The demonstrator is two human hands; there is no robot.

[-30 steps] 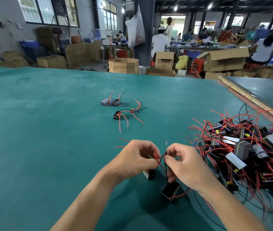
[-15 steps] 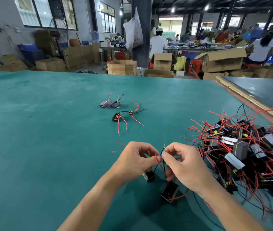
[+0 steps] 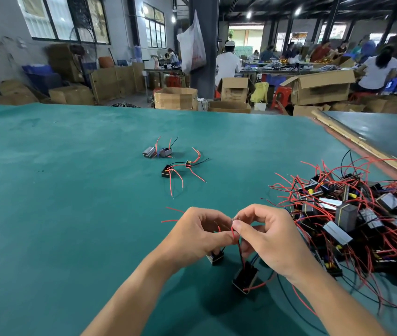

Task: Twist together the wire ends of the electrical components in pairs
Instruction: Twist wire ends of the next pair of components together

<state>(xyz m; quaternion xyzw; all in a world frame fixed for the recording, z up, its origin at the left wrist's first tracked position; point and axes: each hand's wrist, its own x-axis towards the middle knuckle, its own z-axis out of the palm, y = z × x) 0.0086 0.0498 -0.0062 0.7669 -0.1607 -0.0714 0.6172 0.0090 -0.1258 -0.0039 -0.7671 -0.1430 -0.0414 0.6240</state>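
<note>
Over the green table (image 3: 71,190), the left hand (image 3: 197,236) and right hand (image 3: 267,238) meet, each curled and pinching red wire ends (image 3: 233,232) between them. Two black components (image 3: 244,278) sit just beneath.

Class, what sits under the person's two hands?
A small black component under the left hand, partly covered; a larger component below the right hand. Fingers mostly hide the pinched wire ends.

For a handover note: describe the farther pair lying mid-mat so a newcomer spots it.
On the green mat, left of the tangled pile, two pairs lie mid-table. The farther pair has a silver case and short upright wires; the nearer pair is black with long sprawling red wires.
</note>
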